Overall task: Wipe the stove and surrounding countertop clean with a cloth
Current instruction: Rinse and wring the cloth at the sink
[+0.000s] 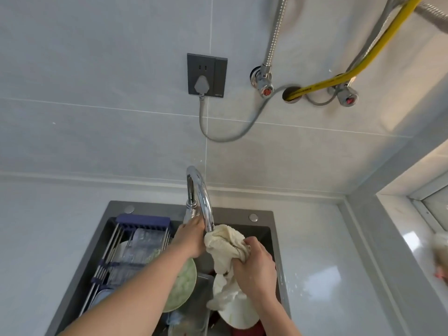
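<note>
head view: cloth at the tap, wiping not yet begun

head camera looks down into a dark sink (pixel 272 238) set in a pale countertop (pixel 315 263). the right hand (pixel 254 270) has its fingers curled tight round the cream cloth (pixel 225 241), which is bunched up; the top of the bundle sits just under the spout of the chrome faucet (pixel 201 197), and a loose tail hangs down over a white plate (pixel 238 316) near the front edge of the sink. the left hand (pixel 191 238) reaches to the base of the faucet, beside the cloth; its fingers are hidden behind the hand, so i cannot tell if they grip the handle or only touch it. i also cannot see clearly if water runs.

at the left side of the sink a drying rack (pixel 135 238) holds glasses, and a green plate (pixel 184 284) lies under the left forearm. on the wall above, a grey socket (pixel 207 75) carries a plug.

by my judgement the task is at its very start: the cloth is being made wet or rinsed. no stove shows in this view, so the stove and the countertop around it are all left to wipe.
</note>
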